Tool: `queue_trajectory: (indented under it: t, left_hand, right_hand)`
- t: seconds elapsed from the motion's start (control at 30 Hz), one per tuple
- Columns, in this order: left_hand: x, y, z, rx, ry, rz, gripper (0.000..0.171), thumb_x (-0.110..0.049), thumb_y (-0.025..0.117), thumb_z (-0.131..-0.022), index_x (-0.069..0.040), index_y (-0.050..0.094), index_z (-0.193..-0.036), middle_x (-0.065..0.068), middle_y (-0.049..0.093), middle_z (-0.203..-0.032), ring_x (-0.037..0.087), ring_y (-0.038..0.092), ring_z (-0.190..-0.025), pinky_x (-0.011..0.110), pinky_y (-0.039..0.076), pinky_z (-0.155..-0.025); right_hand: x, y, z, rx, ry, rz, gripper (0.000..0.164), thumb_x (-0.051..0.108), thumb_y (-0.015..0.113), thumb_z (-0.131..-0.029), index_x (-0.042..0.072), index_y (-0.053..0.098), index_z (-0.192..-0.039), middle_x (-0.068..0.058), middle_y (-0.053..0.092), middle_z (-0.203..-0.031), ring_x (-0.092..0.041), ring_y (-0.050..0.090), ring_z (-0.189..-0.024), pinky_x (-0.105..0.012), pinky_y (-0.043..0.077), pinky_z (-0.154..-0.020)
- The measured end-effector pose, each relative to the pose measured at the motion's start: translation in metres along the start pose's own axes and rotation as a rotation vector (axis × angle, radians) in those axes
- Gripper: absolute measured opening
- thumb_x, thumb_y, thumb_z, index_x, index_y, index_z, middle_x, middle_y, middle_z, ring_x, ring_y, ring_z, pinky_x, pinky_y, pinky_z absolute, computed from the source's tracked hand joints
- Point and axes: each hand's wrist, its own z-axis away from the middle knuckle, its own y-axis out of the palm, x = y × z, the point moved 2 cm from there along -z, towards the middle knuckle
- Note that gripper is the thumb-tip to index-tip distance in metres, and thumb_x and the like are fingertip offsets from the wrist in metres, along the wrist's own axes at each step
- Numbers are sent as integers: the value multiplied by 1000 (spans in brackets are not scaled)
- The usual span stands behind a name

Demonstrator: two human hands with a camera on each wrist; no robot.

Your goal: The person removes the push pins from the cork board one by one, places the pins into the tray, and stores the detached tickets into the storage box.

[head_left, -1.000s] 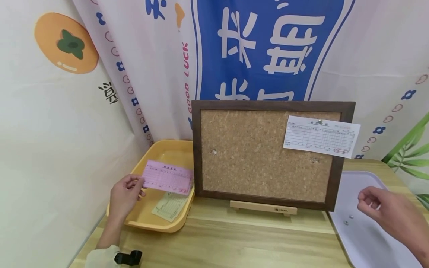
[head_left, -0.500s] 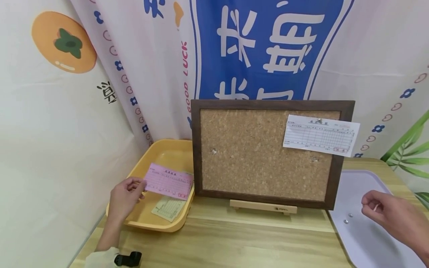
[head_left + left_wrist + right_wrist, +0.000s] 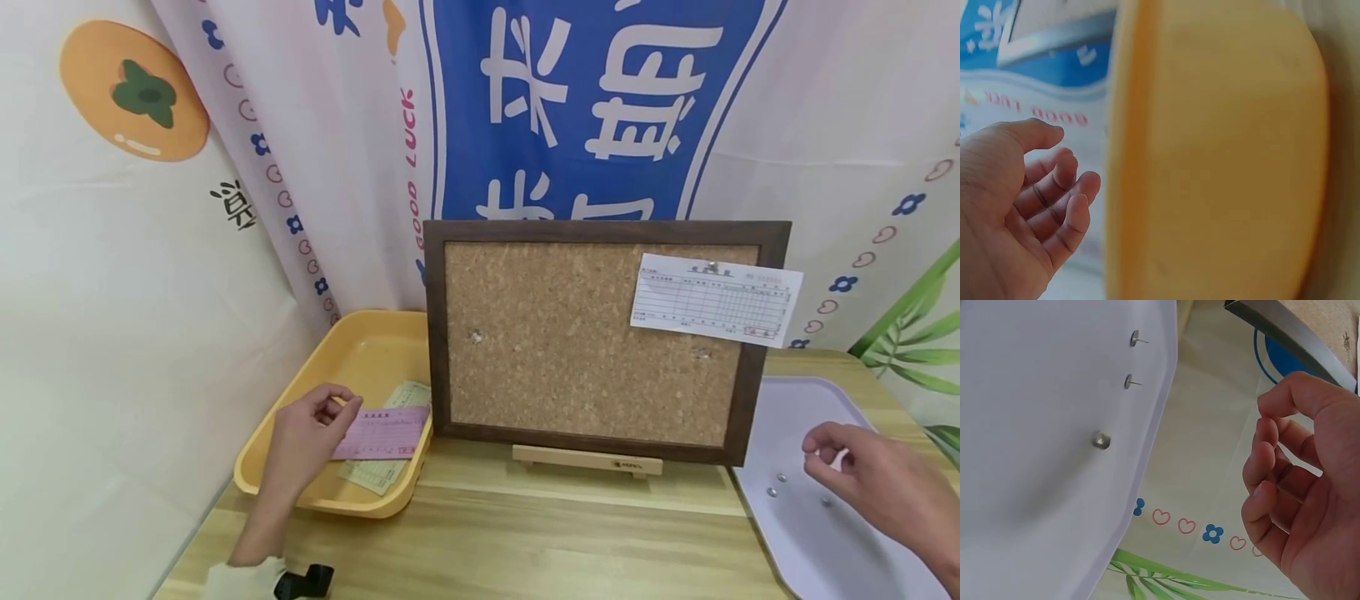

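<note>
My left hand (image 3: 315,429) hovers over the yellow tray (image 3: 247,467), fingers loosely bent; the left wrist view shows nothing between them. Just beyond the fingertips, a pink receipt slip (image 3: 386,433) lies in the tray on pale yellow slips (image 3: 371,477), its left end hidden by the hand. On the right, my other hand (image 3: 862,471) is above the lilac tray (image 3: 806,550), its fingers loosely curled and no object visible in them. A silver thumbtack (image 3: 1101,439) shows below it, and two more thumbtacks (image 3: 1129,381) lie nearby, points up.
A framed cork board (image 3: 585,358) leans on a small wooden stand (image 3: 588,461) between the trays. A white receipt slip (image 3: 712,300) is pinned at its upper right, overhanging the frame. Behind hangs a printed curtain (image 3: 360,208).
The pink slip has gone down into the yellow tray and left my left hand's grip. A third thumbtack has appeared on the lilac tray, below my right hand.
</note>
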Motion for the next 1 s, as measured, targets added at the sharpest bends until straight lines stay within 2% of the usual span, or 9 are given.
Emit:
queue_trajectory:
  t: [0.2,0.5,0.73,0.87,1.0]
  left_hand:
    - [-36,20,-10,45,100,54,5,-15,77,-94,-13,72,-93,-8,62,-70,10,60,-62,23,50,-56]
    - [-85,54,-22,113,225,172,7,-17,75,-97,-11,72,-96,-8,65,-78,7,62,-69,28,55,-61]
    - [-121,88,-24,161,270,282,7,-14,73,-97,-7,73,-95,-5,66,-81,7,61,-68,26,55,-59]
    - [-144,104,-31,156,325,324,4,-11,73,-96,-7,73,-94,-4,68,-81,6,63,-70,25,56,-61]
    - [-162,117,-40,156,381,342,3,-8,72,-96,-6,74,-95,-2,69,-82,7,64,-71,25,57,-63]
  right_hand:
    - [12,-9,0,-85,-62,-9,9,11,75,-82,17,69,-80,6,63,-75,-3,47,-64,-27,40,-52]
    - [32,-24,-8,-224,-113,-21,7,10,76,-81,15,71,-83,9,61,-71,-2,46,-63,-23,39,-51]
    - [47,-34,-20,-285,-133,-46,10,7,75,-82,9,71,-90,3,63,-74,-9,47,-65,-18,37,-54]
    - [55,-39,-29,-332,-150,-49,11,6,77,-82,6,72,-91,-1,64,-75,-14,49,-67,-15,36,-57]
    - [63,-43,-35,-342,-151,-39,12,6,77,-84,4,72,-95,-4,65,-78,-19,50,-70,-15,35,-59]
